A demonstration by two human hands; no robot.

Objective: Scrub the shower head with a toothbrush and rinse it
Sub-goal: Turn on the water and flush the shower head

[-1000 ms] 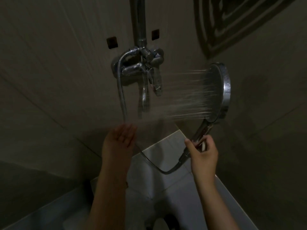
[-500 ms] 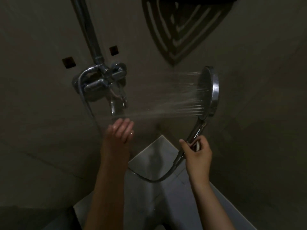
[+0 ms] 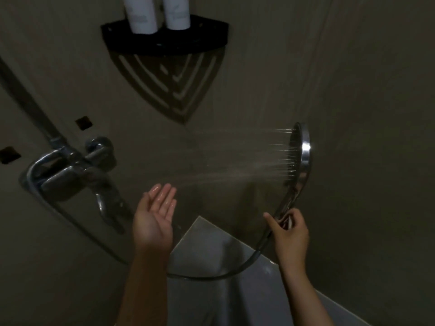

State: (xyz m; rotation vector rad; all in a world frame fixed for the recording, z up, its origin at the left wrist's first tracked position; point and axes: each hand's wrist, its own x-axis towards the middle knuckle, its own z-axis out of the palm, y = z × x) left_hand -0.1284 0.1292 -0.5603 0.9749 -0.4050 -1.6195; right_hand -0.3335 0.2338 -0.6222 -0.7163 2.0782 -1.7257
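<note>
The round chrome shower head (image 3: 303,154) stands upright at the right, its face turned left, and sprays thin jets of water leftward. My right hand (image 3: 290,234) grips its handle just below the head; something pale, partly hidden, is also in that grip. My left hand (image 3: 154,215) is held open, palm up and wet, below the far end of the spray, holding nothing. The metal hose (image 3: 211,277) loops from the handle down and across behind my left forearm.
The chrome mixer tap (image 3: 70,172) with its spout and riser pipe is mounted on the wall at the left. A black corner shelf (image 3: 164,41) with two white bottles (image 3: 141,15) hangs above. A pale ledge (image 3: 211,250) lies below the hands.
The view has swung up and to the right, so the tap sits further left and the shelf has come into sight. My left hand has turned palm up under the spray.
</note>
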